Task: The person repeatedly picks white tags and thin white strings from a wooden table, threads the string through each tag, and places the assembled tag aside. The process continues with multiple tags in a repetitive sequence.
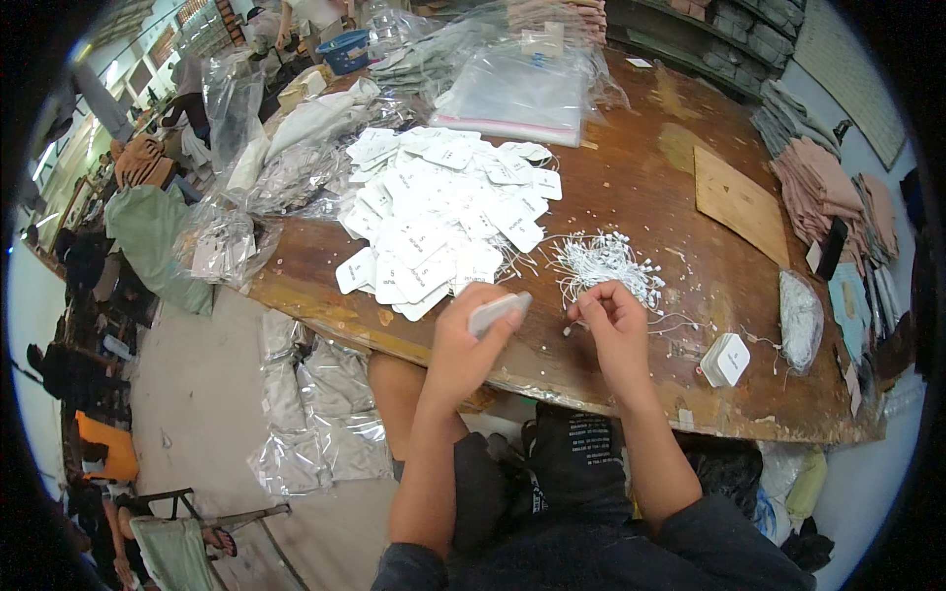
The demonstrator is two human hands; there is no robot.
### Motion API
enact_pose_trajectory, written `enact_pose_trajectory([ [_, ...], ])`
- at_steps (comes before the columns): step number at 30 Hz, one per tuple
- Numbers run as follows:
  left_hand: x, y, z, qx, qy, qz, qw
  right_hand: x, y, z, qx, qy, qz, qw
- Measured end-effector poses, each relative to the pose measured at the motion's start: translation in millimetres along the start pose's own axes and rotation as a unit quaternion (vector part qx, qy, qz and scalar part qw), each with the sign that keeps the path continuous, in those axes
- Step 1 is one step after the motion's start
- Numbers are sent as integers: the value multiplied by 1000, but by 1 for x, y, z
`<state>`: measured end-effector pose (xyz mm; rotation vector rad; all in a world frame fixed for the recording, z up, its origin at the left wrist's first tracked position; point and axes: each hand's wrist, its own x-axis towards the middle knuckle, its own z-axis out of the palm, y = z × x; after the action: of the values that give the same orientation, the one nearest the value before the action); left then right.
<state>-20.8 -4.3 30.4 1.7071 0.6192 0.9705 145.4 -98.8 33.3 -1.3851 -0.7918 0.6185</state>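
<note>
My left hand (473, 336) grips a small stack of white hang tags (495, 314) above the table's front edge. Close by on the right, my right hand (613, 321) pinches a white tag string (573, 325) between thumb and fingers. Beyond that hand spreads a tangled heap of white tag strings (602, 262) with small plastic ends. A large loose pile of printed white hang tags (436, 214) covers the table's middle left. To the right of my right hand stands a neat stack of white tags (726, 360).
Clear plastic bags (517, 96) lie at the back of the wooden table (635, 177). A flat brown board (739, 199), folded pink garments (820, 185) and a bagged white bundle (800, 321) line the right side. Bagged garments (325, 414) rest on the floor at left.
</note>
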Motion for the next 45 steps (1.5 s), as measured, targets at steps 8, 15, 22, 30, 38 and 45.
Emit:
enact_pose_trajectory([
  [8, -6, -2, -5, -159, -113, -82, 977, 4, -11, 24, -25, -167, 9, 986],
  [15, 0, -8, -17, -149, 69, -119, 979, 8, -9, 37, 81, -241, 127, 959],
  [22, 5, -4, -16, -212, 159, -19, 964, 14, -5, 53, 365, -172, 152, 902],
  [30, -16, -11, -24, -225, -41, -96, 969, 11, 10, 82, 299, -96, 121, 942],
  [38, -20, -16, -27, -194, -31, -162, 967, 19, 7, 82, 397, -47, 163, 902],
  [45, -15, -8, -21, -158, -10, -156, 975, 32, -10, 54, 455, 33, 17, 890],
])
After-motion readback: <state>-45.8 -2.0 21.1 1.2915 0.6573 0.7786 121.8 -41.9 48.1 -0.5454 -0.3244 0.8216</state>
